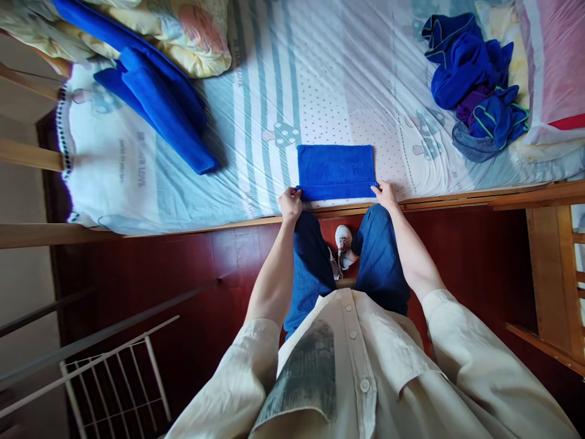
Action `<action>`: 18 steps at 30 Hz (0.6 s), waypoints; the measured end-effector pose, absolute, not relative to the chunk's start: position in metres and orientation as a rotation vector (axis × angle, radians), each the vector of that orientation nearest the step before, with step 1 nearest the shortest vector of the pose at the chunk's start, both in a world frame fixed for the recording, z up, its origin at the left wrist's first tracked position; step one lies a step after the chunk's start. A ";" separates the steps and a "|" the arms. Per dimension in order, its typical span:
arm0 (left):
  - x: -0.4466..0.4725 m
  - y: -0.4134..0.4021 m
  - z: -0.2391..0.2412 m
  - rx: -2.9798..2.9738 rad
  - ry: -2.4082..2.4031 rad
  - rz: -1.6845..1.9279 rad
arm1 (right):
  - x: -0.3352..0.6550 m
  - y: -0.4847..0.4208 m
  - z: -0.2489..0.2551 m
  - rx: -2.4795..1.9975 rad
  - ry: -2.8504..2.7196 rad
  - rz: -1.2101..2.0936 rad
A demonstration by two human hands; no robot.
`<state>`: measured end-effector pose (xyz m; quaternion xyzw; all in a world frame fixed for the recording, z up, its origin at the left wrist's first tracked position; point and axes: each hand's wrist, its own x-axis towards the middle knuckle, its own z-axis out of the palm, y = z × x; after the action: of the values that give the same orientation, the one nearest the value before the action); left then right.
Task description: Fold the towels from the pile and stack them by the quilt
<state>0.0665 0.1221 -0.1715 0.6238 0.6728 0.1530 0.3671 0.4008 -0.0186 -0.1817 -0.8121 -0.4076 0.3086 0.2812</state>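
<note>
Head view: left hand (pixel 290 203) and right hand (pixel 386 194) apparently pinch a blue cloth (pixel 336 164) by near corners.

The blue cloth (pixel 336 166) between the fingers (pixel 293 194) hides its underside; the yellow quilt (pixel 205 39), leftward beyond them, is cut off.

Folded blue cloth (pixel 336 164) looks soft, matt, v. fuzzy, fleece or terry, can't tell which from here. Bedsheet (pixel 333 73): thin printed cloth, smooth w/ a slight sheen, wrinkly in spots. Bed rail (pixel 539 195): wood, smooth, semi-gloss. Floor (pixel 457 256) near me: dark red, glossy. Rack (pixel 158 378): white metal, prob. coated. Shirt (pixel 402 341): matt woven cloth; jeans (pixel 311 256): matt denim.
</note>
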 end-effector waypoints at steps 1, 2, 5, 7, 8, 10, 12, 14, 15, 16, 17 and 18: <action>0.066 0.121 -0.171 1.614 1.719 0.406 | 0.401 -0.019 -0.181 -2.167 -1.100 0.828; 0.066 0.121 -0.171 1.626 1.704 0.421 | 0.401 -0.020 -0.180 -2.147 -1.109 0.828; 0.064 0.119 -0.171 1.669 1.653 0.457 | 0.402 -0.023 -0.177 -2.056 -1.122 0.845; 0.063 0.119 -0.170 1.690 1.632 0.470 | 0.402 -0.024 -0.175 -2.008 -1.107 0.869; 0.063 0.119 -0.170 1.695 1.628 0.474 | 0.402 -0.025 -0.174 -1.994 -1.095 0.880; 0.063 0.119 -0.171 1.697 1.626 0.480 | 0.401 -0.025 -0.173 -1.984 -1.072 0.896; 0.063 0.119 -0.171 1.697 1.624 0.488 | 0.400 -0.025 -0.172 -1.980 -1.056 0.904; 0.063 0.119 -0.172 1.698 1.623 0.501 | 0.400 -0.024 -0.171 -1.975 -1.043 0.908; 0.063 0.119 -0.172 1.698 1.625 0.508 | 0.399 -0.024 -0.171 -1.973 -1.038 0.910; 0.063 0.119 -0.173 1.696 1.627 0.514 | 0.399 -0.024 -0.171 -1.972 -1.033 0.911; 0.063 0.119 -0.173 1.692 1.630 0.517 | 0.399 -0.024 -0.171 -1.972 -1.030 0.912; 0.062 0.119 -0.174 1.688 1.632 0.516 | 0.399 -0.023 -0.171 -1.972 -1.027 0.913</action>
<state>0.0624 0.1190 -0.1736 0.6549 0.6332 0.2001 0.3608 0.3990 -0.0234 -0.1708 -0.7654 -0.3985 0.3541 0.3606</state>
